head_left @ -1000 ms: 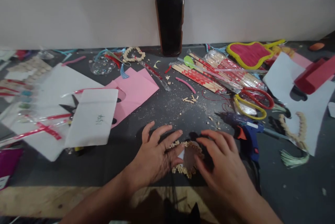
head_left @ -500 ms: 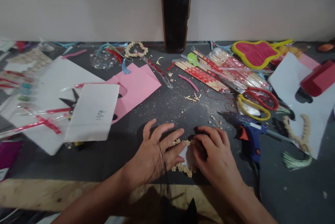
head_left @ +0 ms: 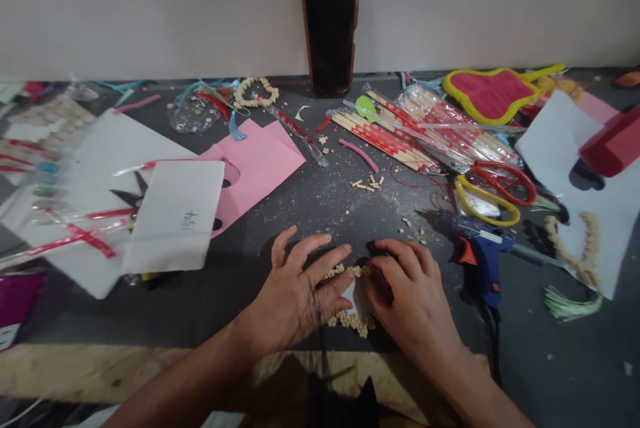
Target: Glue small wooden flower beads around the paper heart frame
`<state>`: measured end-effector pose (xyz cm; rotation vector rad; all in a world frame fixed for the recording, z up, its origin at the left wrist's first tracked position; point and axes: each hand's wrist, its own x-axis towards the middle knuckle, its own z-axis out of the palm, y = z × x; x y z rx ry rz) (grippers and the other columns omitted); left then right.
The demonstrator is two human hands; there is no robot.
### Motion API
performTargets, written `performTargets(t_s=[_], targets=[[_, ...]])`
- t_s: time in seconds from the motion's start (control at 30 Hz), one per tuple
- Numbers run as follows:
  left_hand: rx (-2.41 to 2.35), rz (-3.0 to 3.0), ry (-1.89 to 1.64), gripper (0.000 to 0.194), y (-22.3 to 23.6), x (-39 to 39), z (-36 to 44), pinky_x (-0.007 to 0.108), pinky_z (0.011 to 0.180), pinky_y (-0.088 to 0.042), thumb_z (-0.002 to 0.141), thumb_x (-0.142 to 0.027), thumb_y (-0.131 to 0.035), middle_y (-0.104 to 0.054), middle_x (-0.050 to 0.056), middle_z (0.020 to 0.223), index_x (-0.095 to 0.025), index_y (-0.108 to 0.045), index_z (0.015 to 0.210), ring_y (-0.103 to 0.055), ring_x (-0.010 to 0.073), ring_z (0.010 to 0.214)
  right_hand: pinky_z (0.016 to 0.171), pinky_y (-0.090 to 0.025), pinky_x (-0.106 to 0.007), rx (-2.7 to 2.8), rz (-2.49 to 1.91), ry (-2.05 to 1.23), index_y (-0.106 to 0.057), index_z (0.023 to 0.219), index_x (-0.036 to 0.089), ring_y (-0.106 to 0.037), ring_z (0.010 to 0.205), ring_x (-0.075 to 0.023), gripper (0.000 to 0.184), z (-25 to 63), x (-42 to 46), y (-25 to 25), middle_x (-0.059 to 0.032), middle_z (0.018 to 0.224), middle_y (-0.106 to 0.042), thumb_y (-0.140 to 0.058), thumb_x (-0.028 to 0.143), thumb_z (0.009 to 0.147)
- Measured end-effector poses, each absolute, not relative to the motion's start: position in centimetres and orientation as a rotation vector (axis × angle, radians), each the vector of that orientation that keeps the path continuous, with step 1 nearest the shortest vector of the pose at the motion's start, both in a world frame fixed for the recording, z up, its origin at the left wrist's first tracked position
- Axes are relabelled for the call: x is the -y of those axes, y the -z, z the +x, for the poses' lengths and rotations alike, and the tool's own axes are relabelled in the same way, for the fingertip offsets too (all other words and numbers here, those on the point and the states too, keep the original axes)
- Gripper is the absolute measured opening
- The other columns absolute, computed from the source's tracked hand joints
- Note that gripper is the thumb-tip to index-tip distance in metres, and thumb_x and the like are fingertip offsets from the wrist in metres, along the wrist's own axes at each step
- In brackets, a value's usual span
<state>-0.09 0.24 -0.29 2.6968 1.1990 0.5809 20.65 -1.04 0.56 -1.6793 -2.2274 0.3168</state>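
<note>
A small piece of white paper (head_left: pixel 354 296) edged with clusters of tiny pale wooden slices (head_left: pixel 354 323) lies on the dark table near its front edge, between my hands. My left hand (head_left: pixel 305 288) rests over its left side, fingers spread and flat, the thumb and forefinger touching the paper and the upper clusters. At the right border, my right hand (head_left: pixel 407 291) is bent with thumb and fingertips drawn together; whatever is between them is hidden. Right of that hand lies a blue hot glue gun (head_left: pixel 483 258) with a glue stick in its back.
Scissors (head_left: pixel 493 198), bundled wooden sticks (head_left: pixel 385 141) and a pink-and-yellow shape (head_left: pixel 493 96) are at the right. Cut stick bits (head_left: pixel 369 185) lie ahead. Pink paper (head_left: pixel 260 168) and a white card (head_left: pixel 175 215) are at the left. A phone (head_left: pixel 330 25) leans on the wall.
The camera view has shifted slightly. Both hands keep almost the same pose over the paper piece.
</note>
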Motion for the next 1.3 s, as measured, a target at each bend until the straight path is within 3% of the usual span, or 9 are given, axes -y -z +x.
performTargets(t_s=[0.7, 1.03, 1.3], targets=[[-1.178, 2.664, -0.617, 0.023, 0.64, -0.15, -0.18, 0.051, 0.116, -0.009, 0.087, -0.046, -0.066, -0.065, -0.004, 0.127, -0.032, -0.070, 0.105, -0.045, 0.0238, 0.120, 0.090, -0.045, -0.048, 2.201, -1.658, -0.438, -0.065, 0.085, 0.020, -0.049, 0.105, -0.0286, 0.007, 20.89, 0.98, -0.64, -0.0076, 0.114, -0.065, -0.059, 0.019, 0.085], [-1.194, 2.710, -0.591, 0.022, 0.52, -0.26, -0.07, 0.051, 0.116, -0.009, 0.088, -0.047, -0.065, -0.064, -0.005, 0.128, -0.034, -0.069, 0.105, -0.045, 0.0239, 0.121, 0.093, -0.045, -0.049, 2.212, -1.620, -0.461, -0.066, 0.097, 0.021, -0.049, 0.108, -0.0289, 0.013, 21.19, 1.15, -0.72, -0.0086, 0.115, -0.063, -0.058, 0.021, 0.087], [-1.194, 2.717, -0.580, 0.023, 0.43, -0.19, -0.15, 0.052, 0.116, -0.008, 0.089, -0.047, -0.063, -0.064, -0.005, 0.129, -0.034, -0.069, 0.106, -0.045, 0.0245, 0.121, 0.093, -0.045, -0.047, 2.221, -1.620, -0.424, -0.067, 0.089, 0.022, -0.050, 0.107, -0.0270, 0.012, 21.26, 1.07, -0.62, -0.0070, 0.114, -0.064, -0.056, 0.018, 0.087]])
